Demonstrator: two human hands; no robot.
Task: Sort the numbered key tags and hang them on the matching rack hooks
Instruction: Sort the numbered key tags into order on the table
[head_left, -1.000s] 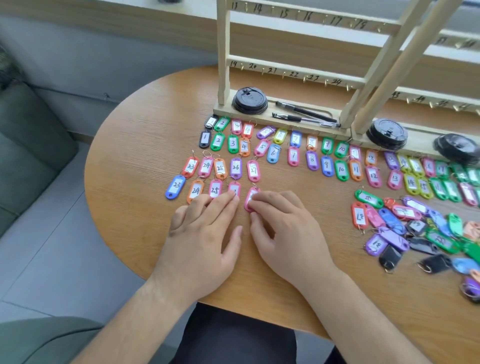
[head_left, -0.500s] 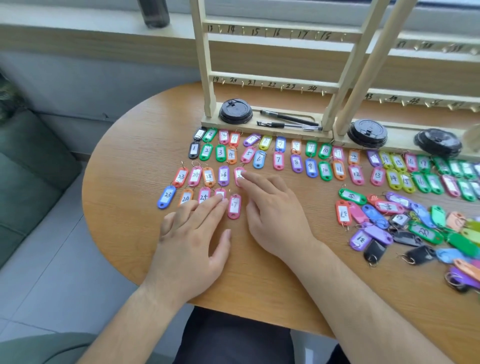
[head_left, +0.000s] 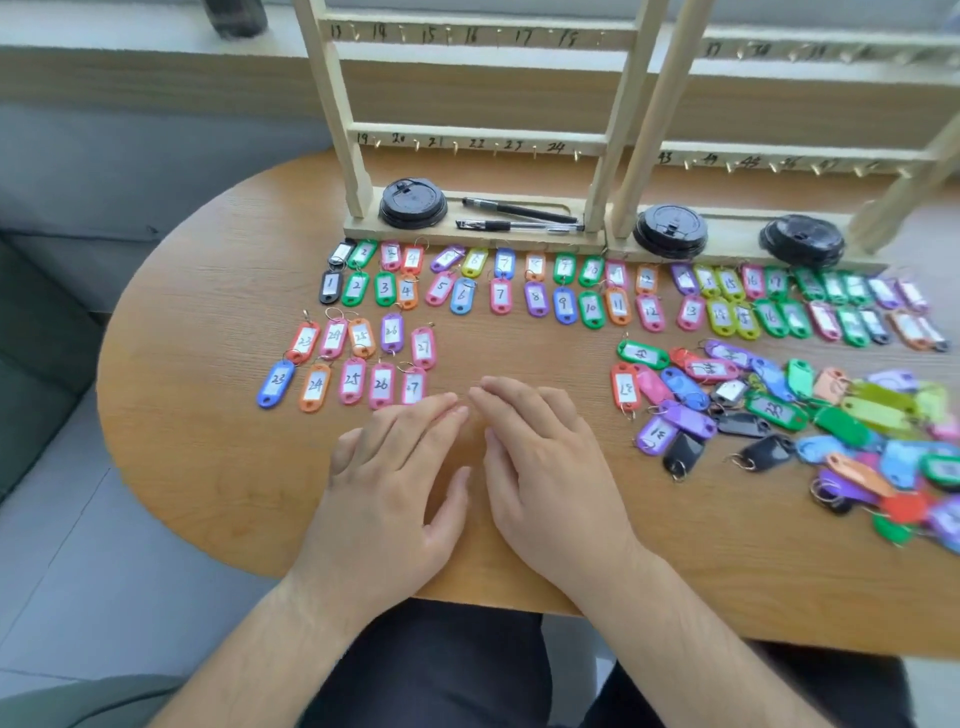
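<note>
Wooden table (head_left: 208, 312), sorting stage. Left, pairs 23 to 27 (head_left: 353, 364) in two short rows. Centre, left hand (head_left: 395, 483) and right hand (head_left: 545, 467) flat on the wood, fingers straight, close together, holding nothing. Right, unsorted heap (head_left: 774, 410). Advised: reach right for the red tag (head_left: 625, 387) seemingly marked 28, pinch by its body, lay just beside the 27s, ring toward the rack (head_left: 478, 141). Turn label-down tags over before reading. Tags: oblong coloured plastic, white handwritten label, small metal ring.
</note>
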